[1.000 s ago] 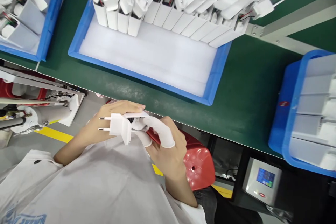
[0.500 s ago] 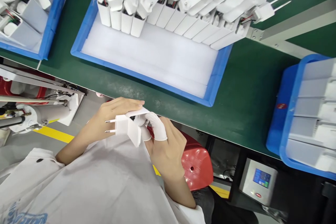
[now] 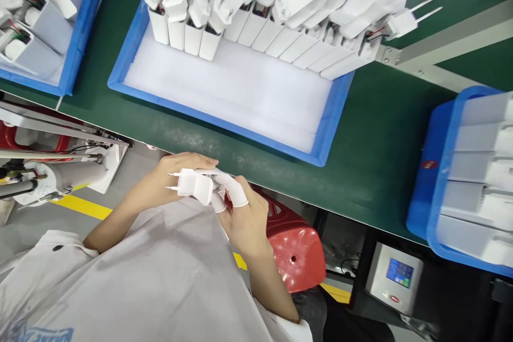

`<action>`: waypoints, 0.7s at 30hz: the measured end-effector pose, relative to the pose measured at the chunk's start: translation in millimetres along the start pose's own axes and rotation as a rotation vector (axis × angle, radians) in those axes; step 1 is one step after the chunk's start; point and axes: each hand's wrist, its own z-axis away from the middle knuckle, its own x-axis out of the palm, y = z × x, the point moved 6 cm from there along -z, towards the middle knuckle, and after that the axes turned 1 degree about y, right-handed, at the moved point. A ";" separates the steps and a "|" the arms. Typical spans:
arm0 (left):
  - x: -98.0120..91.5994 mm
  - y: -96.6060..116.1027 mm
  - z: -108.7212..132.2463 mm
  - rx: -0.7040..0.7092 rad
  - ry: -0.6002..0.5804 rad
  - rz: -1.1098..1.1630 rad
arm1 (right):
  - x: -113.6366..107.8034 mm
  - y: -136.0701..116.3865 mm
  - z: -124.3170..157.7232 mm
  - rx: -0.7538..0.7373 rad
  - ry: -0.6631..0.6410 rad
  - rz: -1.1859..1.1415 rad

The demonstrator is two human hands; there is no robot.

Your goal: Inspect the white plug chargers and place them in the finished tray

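Close to my body, at the bench's front edge, I hold a white power adapter [image 3: 195,186] with two round metal pins pointing left. My left hand [image 3: 170,173] is wrapped round its housing, which is mostly hidden by the fingers. White finger cots cover the thumb and a finger of my right hand [image 3: 246,222]. Those covered fingertips are closed on the adapter beside the plug part. Beyond the hands, a blue-rimmed tray [image 3: 216,126] with a white lining holds rows of similar white adapters [image 3: 276,35], their plug parts hanging loose on wires.
Another blue tray [image 3: 67,72] with such adapters stands at the left. A blue bin [image 3: 435,214] of white housings sits at the right edge of the green bench [image 3: 377,155]. Below are a red stool [image 3: 300,256] and a white device with a screen [image 3: 395,276].
The plug part has tilted and moved slightly up towards the housing. My right hand has shifted a little left, with its fingers still on the adapter.
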 end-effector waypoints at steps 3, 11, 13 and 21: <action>1.0 -5.3 5.1 0.001 -0.001 0.060 | -0.1 -1.9 0.9 -0.064 0.031 -0.055; 1.8 -14.4 12.4 0.009 0.024 0.175 | -1.0 -5.8 -2.2 -0.148 0.071 -0.098; 1.8 -13.7 10.0 -0.006 0.023 0.194 | 2.6 -2.5 -1.6 -0.131 0.062 -0.132; -0.2 -9.2 2.1 -0.053 -0.009 0.204 | 1.5 -1.6 -3.8 -0.045 0.010 -0.197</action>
